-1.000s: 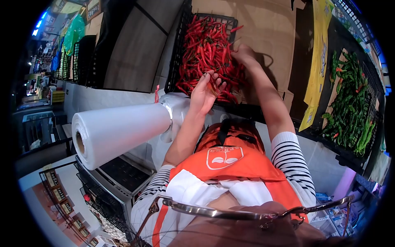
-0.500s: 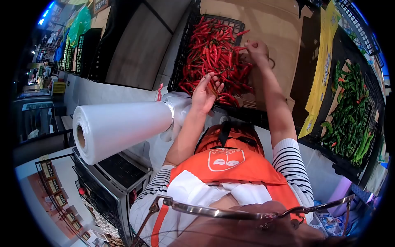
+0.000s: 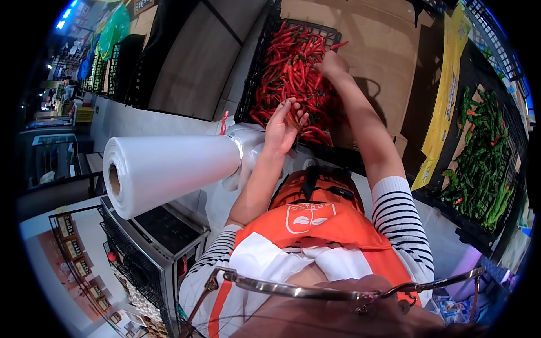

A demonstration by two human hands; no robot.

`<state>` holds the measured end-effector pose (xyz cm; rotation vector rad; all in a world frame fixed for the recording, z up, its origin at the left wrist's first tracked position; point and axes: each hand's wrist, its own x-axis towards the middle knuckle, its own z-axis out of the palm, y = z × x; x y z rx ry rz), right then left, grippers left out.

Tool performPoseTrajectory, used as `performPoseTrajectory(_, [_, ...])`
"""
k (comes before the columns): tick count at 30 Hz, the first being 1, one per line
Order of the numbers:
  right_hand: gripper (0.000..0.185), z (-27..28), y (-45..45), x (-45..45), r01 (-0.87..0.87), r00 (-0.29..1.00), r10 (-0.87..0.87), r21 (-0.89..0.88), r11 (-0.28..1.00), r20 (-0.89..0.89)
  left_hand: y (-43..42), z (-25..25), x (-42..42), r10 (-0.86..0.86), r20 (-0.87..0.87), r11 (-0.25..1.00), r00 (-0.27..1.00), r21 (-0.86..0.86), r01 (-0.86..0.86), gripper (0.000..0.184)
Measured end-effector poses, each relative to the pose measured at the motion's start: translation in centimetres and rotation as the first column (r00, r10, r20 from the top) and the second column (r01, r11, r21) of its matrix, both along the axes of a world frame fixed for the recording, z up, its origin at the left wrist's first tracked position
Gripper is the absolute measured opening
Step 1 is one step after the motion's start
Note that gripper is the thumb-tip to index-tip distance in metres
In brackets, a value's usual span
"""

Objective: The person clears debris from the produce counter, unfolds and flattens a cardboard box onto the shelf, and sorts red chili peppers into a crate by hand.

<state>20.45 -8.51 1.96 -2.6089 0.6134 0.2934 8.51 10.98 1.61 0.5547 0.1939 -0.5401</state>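
A heap of red chili peppers [image 3: 293, 67] fills a black plastic crate [image 3: 255, 70] in front of me. My left hand [image 3: 283, 125] is palm up at the heap's near edge. Its fingers curl around a few dull reddish chili peppers [image 3: 292, 120]. My right hand [image 3: 333, 65] is at the right side of the heap with its fingers bent down among the chili peppers. The back of that hand hides what its fingertips hold, if anything. One red chili pepper [image 3: 339, 45] lies just beyond it, on the crate's rim.
Brown cardboard [image 3: 377, 39] lies right of the crate. A large roll of clear plastic bags [image 3: 174, 172] sticks out at left. Farther right are a yellow printed strip [image 3: 442, 107] and a black crate of green chili peppers [image 3: 482, 152]. Black shelving [image 3: 132, 253] stands lower left.
My right hand has moved left from over the cardboard onto the edge of the red heap. My left hand stays in nearly the same place, still curled around its chili peppers.
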Motion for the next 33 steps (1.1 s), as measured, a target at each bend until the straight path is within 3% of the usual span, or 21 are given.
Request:
performPoseTrajectory(5, [0.032,-1.0,-0.5,0.8,-0.007,0.999,0.005,0.043,0.999,0.036,0.0,-0.4,0.0,-0.005,0.009,1.0,1.0,-0.022,0.005,0.015])
performPoseTrajectory(8, [0.025,-2.3,-1.6,1.0,-0.182,0.978,0.169,0.104,0.978,0.123,0.0,-0.3,-0.1,-0.004,0.009,1.0,1.0,-0.019,0.004,0.015])
performPoseTrajectory(14, [0.022,-2.7,-2.4,1.1,-0.201,0.967,0.176,0.129,0.971,0.184,0.0,-0.2,-0.3,-0.009,0.007,1.0,1.0,-0.006,0.009,0.015])
performPoseTrajectory(15, [0.023,-3.4,-3.0,1.4,-0.208,0.955,0.153,0.207,0.956,0.254,0.0,-0.1,-0.4,-0.009,0.005,1.0,1.0,-0.001,0.009,0.015])
performPoseTrajectory(18, [0.026,-4.5,-4.1,1.8,-0.233,0.911,0.028,0.456,0.859,0.412,0.1,-0.1,-0.4,0.008,0.012,1.0,1.0,0.007,-0.009,0.015])
performPoseTrajectory(21, [0.027,1.0,-3.5,-0.9,-0.228,0.886,-0.126,0.658,0.718,0.446,0.2,-0.5,-0.3,0.015,0.019,1.0,1.0,-0.017,-0.014,0.014])
performPoseTrajectory(27, [0.024,6.2,-2.3,-4.4,-0.373,0.877,-0.05,0.742,0.558,0.478,-0.3,-0.4,0.0,0.03,0.061,0.999,0.998,-0.043,-0.027,0.015])
performPoseTrajectory(33, [0.022,9.0,1.0,-9.7,-0.358,0.931,0.199,0.869,0.343,0.305,-0.7,-0.5,0.0,0.113,0.055,0.993,0.992,-0.045,-0.11,0.022])
